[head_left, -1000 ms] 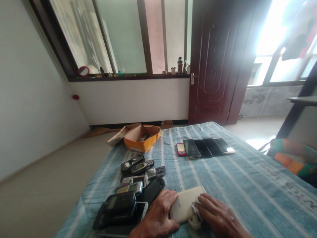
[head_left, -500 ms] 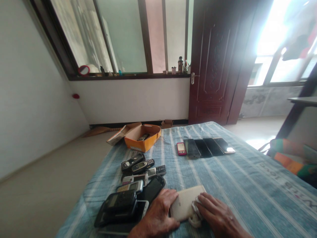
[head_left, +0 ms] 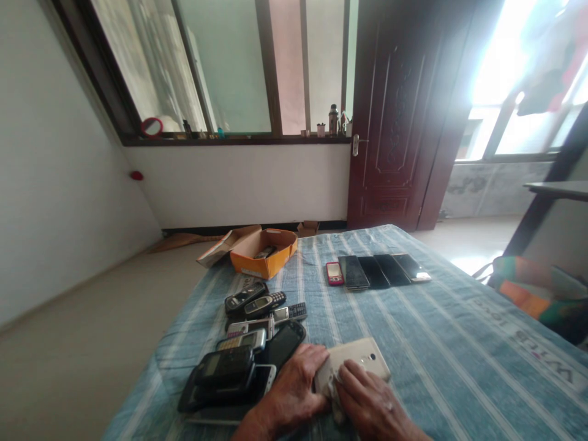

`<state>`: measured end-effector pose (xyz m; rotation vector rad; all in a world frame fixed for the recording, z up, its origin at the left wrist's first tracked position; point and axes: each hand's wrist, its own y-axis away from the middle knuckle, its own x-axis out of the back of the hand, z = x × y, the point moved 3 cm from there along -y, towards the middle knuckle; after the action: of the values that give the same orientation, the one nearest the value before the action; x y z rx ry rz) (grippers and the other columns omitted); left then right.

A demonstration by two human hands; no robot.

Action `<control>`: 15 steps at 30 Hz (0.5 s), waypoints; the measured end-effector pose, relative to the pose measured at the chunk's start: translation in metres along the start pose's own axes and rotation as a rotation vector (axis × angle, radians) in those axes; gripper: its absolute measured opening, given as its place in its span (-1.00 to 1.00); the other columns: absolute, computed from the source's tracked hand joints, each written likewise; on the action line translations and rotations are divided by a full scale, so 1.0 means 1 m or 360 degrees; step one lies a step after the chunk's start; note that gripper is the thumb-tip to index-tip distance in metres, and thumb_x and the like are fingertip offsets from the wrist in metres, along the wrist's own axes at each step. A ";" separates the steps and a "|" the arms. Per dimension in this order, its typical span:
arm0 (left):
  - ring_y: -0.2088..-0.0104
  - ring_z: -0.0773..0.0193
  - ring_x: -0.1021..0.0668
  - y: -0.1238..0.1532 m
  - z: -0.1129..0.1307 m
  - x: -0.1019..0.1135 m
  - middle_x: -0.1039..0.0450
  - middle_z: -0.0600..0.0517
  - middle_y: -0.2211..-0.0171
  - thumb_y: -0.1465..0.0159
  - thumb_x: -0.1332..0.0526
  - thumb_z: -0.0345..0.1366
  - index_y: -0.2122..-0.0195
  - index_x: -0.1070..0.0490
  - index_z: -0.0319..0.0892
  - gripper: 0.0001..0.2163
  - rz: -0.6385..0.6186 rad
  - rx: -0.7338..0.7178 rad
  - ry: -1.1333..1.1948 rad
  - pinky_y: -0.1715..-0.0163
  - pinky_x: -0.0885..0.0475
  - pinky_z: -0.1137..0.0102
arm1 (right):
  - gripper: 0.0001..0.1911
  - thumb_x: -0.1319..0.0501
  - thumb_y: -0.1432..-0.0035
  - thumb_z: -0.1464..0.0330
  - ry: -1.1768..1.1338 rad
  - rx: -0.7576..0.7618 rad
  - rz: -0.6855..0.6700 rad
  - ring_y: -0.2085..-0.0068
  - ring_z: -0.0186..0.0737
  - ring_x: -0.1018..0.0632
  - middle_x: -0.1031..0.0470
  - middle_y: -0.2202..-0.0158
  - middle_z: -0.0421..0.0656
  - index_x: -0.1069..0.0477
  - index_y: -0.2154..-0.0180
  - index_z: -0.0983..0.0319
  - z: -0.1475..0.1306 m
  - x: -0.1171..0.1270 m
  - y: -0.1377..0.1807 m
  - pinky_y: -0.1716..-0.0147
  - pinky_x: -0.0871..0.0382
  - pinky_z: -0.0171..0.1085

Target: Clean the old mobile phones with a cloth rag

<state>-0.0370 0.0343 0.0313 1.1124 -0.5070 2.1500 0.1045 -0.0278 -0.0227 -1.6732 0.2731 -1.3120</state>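
A pale cream smartphone (head_left: 367,352) lies back side up on the striped cloth, its camera lens near the far right corner. My left hand (head_left: 294,380) grips its left edge, thumb on the near side and fingers on the far side. My right hand (head_left: 367,395) presses a crumpled white cloth (head_left: 337,398) against the phone's near left part, fingers bunched over it. Just left of my left hand is a heap of older phones, with a black handset (head_left: 227,367) on top and a dark smartphone (head_left: 283,343) beside it.
An orange cardboard box (head_left: 271,263) with its lid folded open holds a phone at the far left. A red phone (head_left: 335,274) and a row of dark smartphones (head_left: 388,271) lie at the far right. Blue striped cloth (head_left: 441,343) covers the surface.
My right hand has slid left with the white cloth across the phone's back, uncovering the camera end. My left hand keeps its hold. The view has shifted slightly.
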 end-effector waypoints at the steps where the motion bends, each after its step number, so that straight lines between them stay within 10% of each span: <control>1: 0.03 0.05 -0.43 0.000 -0.001 -0.001 -0.47 -0.05 0.08 0.08 -0.29 -0.45 0.16 -0.42 -0.17 -0.61 0.0004 -0.0005 0.0000 -0.06 -0.30 0.20 | -0.59 0.19 -0.37 0.44 -0.0021 0.0005 -0.0021 0.22 -0.16 -0.48 -0.47 0.29 -0.04 -0.41 0.27 0.23 0.000 -0.002 0.002 0.39 -0.38 -0.32; 15: 0.04 0.06 -0.43 -0.001 -0.003 -0.003 -0.45 -0.05 0.06 0.10 -0.40 -0.36 0.13 -0.42 -0.18 -0.55 -0.0034 -0.0037 -0.0021 -0.01 -0.33 0.25 | -0.66 0.07 -0.24 0.61 -0.0204 -0.0210 -0.0491 0.09 -0.15 -0.48 -0.48 0.19 -0.06 -0.40 0.16 0.25 0.045 0.048 0.016 0.18 -0.46 -0.25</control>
<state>-0.0365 0.0361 0.0267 1.1148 -0.5224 2.1148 0.1676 -0.0440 -0.0036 -1.9609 0.0252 -1.4275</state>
